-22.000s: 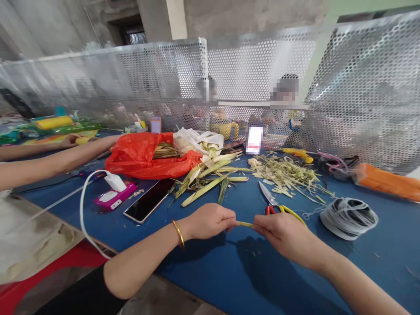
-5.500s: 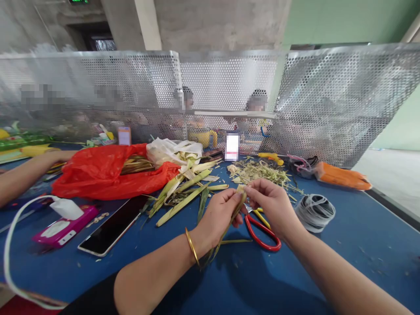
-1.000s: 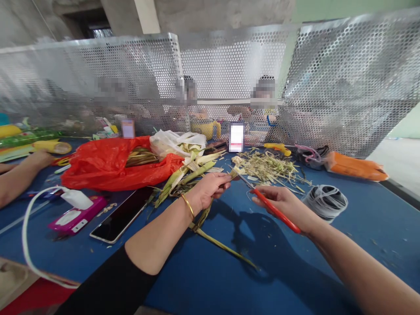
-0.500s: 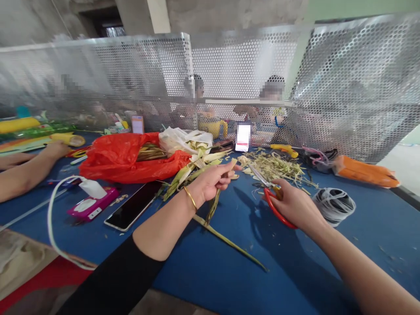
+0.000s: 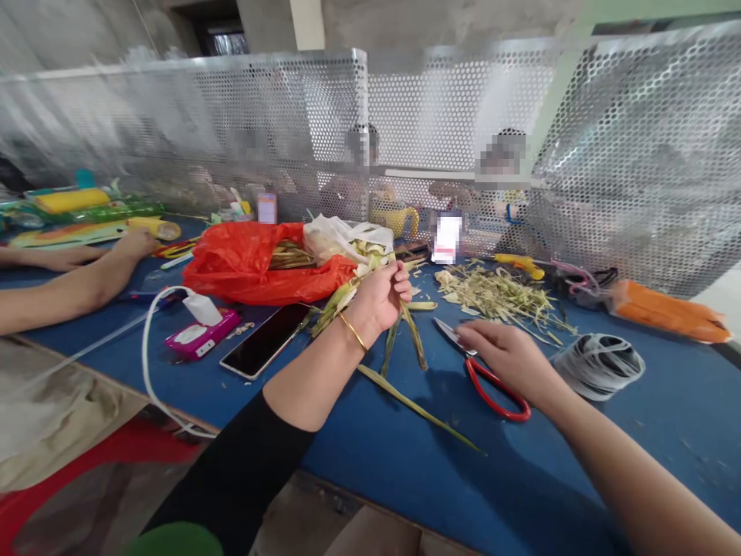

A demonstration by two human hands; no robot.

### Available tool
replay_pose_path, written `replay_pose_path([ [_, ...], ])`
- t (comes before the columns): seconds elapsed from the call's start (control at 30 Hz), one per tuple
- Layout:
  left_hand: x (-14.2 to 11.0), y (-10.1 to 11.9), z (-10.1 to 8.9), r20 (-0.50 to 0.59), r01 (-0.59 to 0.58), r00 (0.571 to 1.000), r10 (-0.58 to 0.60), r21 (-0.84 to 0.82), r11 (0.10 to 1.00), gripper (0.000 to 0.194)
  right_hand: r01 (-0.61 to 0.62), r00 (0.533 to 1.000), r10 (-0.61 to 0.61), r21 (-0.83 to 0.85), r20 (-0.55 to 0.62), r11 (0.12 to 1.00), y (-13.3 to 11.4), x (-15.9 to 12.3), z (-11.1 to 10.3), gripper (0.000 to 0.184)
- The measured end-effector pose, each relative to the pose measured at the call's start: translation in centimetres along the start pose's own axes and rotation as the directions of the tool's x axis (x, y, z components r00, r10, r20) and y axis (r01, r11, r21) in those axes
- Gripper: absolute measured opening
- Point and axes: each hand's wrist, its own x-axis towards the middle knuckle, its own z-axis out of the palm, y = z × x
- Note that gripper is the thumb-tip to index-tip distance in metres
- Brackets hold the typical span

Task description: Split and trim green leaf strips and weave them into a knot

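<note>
My left hand (image 5: 382,297), with a gold bangle at the wrist, is closed around dry husk strips (image 5: 414,340) that hang below the fingers. My right hand (image 5: 506,355) has its fingers curled over the pivot of red-handled scissors (image 5: 502,401). The blades point to the upper left and look closed; the fingers are outside the handle loops. On the blue table between my hands lies a long thin husk strip (image 5: 422,409). Beyond the scissors is a pile of shredded husk trimmings (image 5: 492,293).
A red plastic bag (image 5: 243,266) with husks, a dark phone (image 5: 266,344) and a magenta power strip (image 5: 200,336) are on the left. Another person's arms (image 5: 81,286) rest farther left. A grey cord roll (image 5: 602,367) and orange packet (image 5: 665,309) sit right. A perforated metal screen (image 5: 260,116) stands behind.
My right hand has slid from the scissors' handles toward the pivot, and the blades have come together. My left hand has turned, with the strips hanging more openly. The view has shifted.
</note>
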Motion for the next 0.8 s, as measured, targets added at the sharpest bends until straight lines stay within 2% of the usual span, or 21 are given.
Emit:
replay_pose_path([
  [0.03,-0.2,-0.5,0.3,-0.011,-0.018,1.0,0.018,-0.003,1.0,0.029,-0.039,0.998,0.023,0.28,0.058,0.959,-0.9,0.2,0.7,0.039],
  [0.07,-0.4,-1.0,0.5,-0.022,-0.03,0.999,0.03,-0.007,1.0,0.028,-0.095,0.988,0.023,0.487,0.151,0.868,-1.7,0.4,1.5,0.038],
  [0.13,-0.7,-1.6,0.8,-0.04,-0.012,0.999,0.01,-0.036,0.999,0.028,-0.17,0.975,0.027,0.667,0.219,0.725,-3.0,0.7,3.3,0.038],
  [0.17,-0.8,-1.6,0.8,-0.048,0.017,0.999,-0.019,-0.056,0.998,0.029,-0.176,0.977,0.041,0.682,0.21,0.71,-3.3,0.8,4.0,0.039],
  [0.23,-0.7,-0.7,0.4,-0.072,0.081,0.993,-0.088,-0.099,0.992,0.032,-0.135,0.988,0.046,0.673,0.148,0.728,-3.4,0.5,5.1,0.038],
  [0.3,-0.5,1.2,-0.4,-0.103,0.069,0.991,-0.082,-0.122,0.99,0.034,-0.081,0.991,0.007,0.567,0.13,0.82,-2.9,-0.1,5.5,0.037],
  [0.37,-0.3,3.7,-1.6,-0.137,-0.028,0.991,0.006,-0.159,0.987,0.037,0.005,0.983,-0.071,0.359,0.171,0.933,-2.5,-0.9,5.7,0.034],
  [0.4,-0.2,4.8,-2.2,-0.155,-0.139,0.982,0.11,-0.19,0.972,0.038,0.071,0.975,-0.116,0.23,0.192,0.971,-2.4,-1.4,6.0,0.03],
  [0.43,-0.2,5.8,-2.7,-0.174,-0.222,0.967,0.187,-0.206,0.953,0.038,0.139,0.966,-0.158,0.102,0.206,0.985,-2.4,-1.8,6.3,0.023],
  [0.47,-0.2,6.5,-3.0,-0.176,-0.251,0.96,0.216,-0.208,0.946,0.038,0.205,0.958,-0.197,-0.021,0.207,0.978,-2.5,-2.1,6.7,0.015],
  [0.53,-0.3,6.8,-3.3,-0.153,-0.203,0.973,0.174,-0.195,0.96,0.038,0.279,0.952,-0.24,-0.224,0.188,0.934,-2.7,-2.6,7.6,0.01],
  [0.6,-0.4,6.0,-3.0,-0.109,-0.105,0.99,0.088,-0.162,0.981,0.037,0.275,0.958,-0.229,-0.315,0.175,0.908,-2.8,-2.6,8.0,0.005],
  [0.63,-0.4,5.4,-2.7,-0.074,-0.046,0.997,0.036,-0.137,0.989,0.036,0.25,0.965,-0.209,-0.308,0.161,0.918,-2.7,-2.5,7.8,0.006],
  [0.7,-0.5,4.0,-2.0,-0.035,-0.003,0.999,0.0,-0.089,0.996,0.034,0.156,0.986,-0.143,-0.184,0.082,0.97,-2.1,-2.0,6.8,0.011],
  [0.77,-0.7,2.8,-1.4,-0.035,-0.037,0.999,0.036,-0.028,0.999,0.032,0.041,0.998,-0.038,0.049,-0.056,0.998,-1.3,-1.3,5.2,0.017],
  [0.8,-0.9,2.2,-1.0,-0.036,-0.062,0.997,0.063,0.017,0.998,0.031,0.014,0.992,0.008,0.18,-0.123,0.984,-0.9,-1.1,4.4,0.02],
])
